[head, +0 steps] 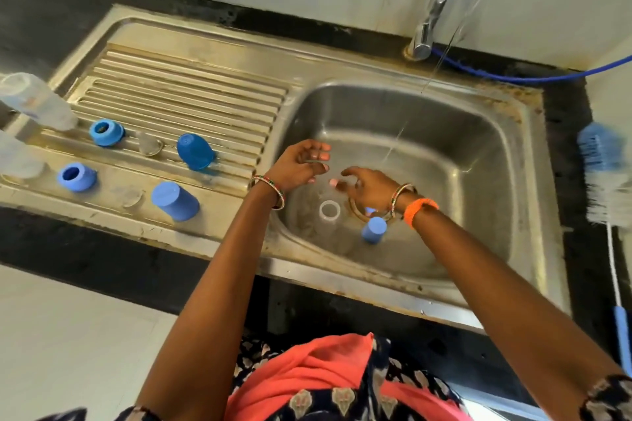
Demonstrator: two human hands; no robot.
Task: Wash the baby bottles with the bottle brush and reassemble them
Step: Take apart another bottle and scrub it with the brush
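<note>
Both my hands hover over the steel sink basin (485, 133) with fingers spread and nothing in them: my left hand (301, 164) and my right hand (367, 183), close together beside the thin running water stream (393, 147). Below them on the basin floor lie a clear bottle part with a white rim (329, 209) and a light blue cap (373, 230). On the drainboard (191, 92) sit two blue screw rings (106, 132) (76, 177), two blue caps (195, 151) (175, 201), a clear nipple (149, 143) and two clear bottles (37, 101) (17, 155) at the left edge.
The blue and white bottle brush (607, 178) lies on the black counter right of the sink, its handle running toward me. The tap (441, 0) stands behind the basin with a blue hose (513, 77) along the wall. A black counter strip (85, 260) borders the sink front.
</note>
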